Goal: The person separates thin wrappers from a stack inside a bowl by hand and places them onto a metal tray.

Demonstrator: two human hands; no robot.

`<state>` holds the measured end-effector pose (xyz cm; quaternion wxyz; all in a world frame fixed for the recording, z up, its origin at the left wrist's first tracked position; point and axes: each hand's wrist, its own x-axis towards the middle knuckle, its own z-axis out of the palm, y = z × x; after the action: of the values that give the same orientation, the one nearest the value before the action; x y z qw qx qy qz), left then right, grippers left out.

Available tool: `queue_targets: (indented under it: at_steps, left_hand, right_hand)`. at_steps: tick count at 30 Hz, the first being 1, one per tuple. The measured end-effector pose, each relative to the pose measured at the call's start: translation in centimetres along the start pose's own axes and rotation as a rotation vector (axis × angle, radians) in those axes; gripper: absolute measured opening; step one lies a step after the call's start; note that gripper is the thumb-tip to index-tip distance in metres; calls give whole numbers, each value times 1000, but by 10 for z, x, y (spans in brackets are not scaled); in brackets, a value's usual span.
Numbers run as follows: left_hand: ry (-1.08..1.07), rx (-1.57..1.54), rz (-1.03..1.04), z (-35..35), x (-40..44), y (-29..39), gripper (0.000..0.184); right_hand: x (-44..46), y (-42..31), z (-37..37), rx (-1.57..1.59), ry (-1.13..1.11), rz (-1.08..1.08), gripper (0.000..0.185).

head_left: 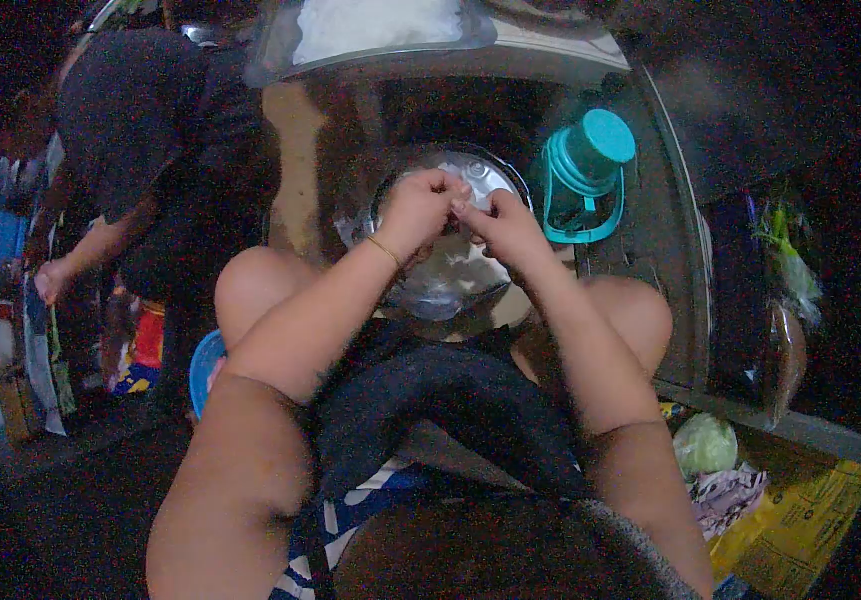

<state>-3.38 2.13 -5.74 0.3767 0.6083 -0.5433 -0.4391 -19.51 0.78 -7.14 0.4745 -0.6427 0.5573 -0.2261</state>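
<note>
Both hands meet above a round metal basin [438, 303] that stands between the knees. My left hand [421, 215] has its fingers pinched together at the fingertips of my right hand [501, 228]. The right thumb and fingers are closed as well. Whatever lies between the fingertips is too small and blurred to name. Beneath the hands the basin shows a shiny inside with something pale in it, partly hidden by the hands.
A turquoise bucket [583, 170] with a scoop on it stands right of the basin. A tray of white stuff [376, 28] is at the top. Another person [141, 120] bends at the left. A cabbage [707, 445] lies lower right, beside a yellow sack [801, 525].
</note>
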Motion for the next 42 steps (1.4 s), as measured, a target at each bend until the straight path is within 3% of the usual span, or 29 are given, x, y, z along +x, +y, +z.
queue_targets:
  at_steps: [5, 6, 7, 8, 10, 13, 17, 21, 27, 30, 36, 39, 42]
  left_hand:
    - [-45, -109, -104, 0, -4, 12, 18]
    - [49, -85, 174, 7, 5, -12, 9]
    - [51, -50, 152, 9, 3, -4, 8]
    - [33, -196, -13, 10, -2, 5, 9]
    - [14, -246, 4, 14, 3, 1, 10]
    - [-7, -369, -150, 9, 6, 17, 9]
    - [-74, -467, -204, 5, 23, 7, 9]
    - [-152, -469, -195, -9, 14, 13, 15]
    - [-118, -21, 39, -2, 9, -9, 14]
    - [-170, 83, -39, -3, 11, -9, 14]
    - [-156, -252, -157, -3, 6, -4, 16]
    - [-107, -272, -91, 2, 9, -8, 12]
    - [-58, -29, -25, 0, 1, 1, 12]
  right_hand:
    - [-10, -2, -1, -244, 214, -265, 43]
    - [-9, -3, -1, -284, 197, -199, 40]
    - [-6, -2, -2, -324, 176, -139, 37]
    - [-3, 1, -1, -205, 171, -156, 34]
    - [-2, 3, -2, 30, 169, -156, 28]
    - [-1, -8, -18, 492, -68, 70, 19]
    - [11, 2, -22, 707, -133, 215, 14]
    - [2, -10, -14, 852, -192, 203, 16]
    - [0, -2, -5, 692, -97, 205, 14]
    - [2, 6, 2, 724, -92, 185, 15]
    - [-8, -9, -3, 793, -58, 177, 15]
    - [-5, -5, -5, 841, -66, 176, 24]
    - [7, 11, -3, 410, -83, 27, 29]
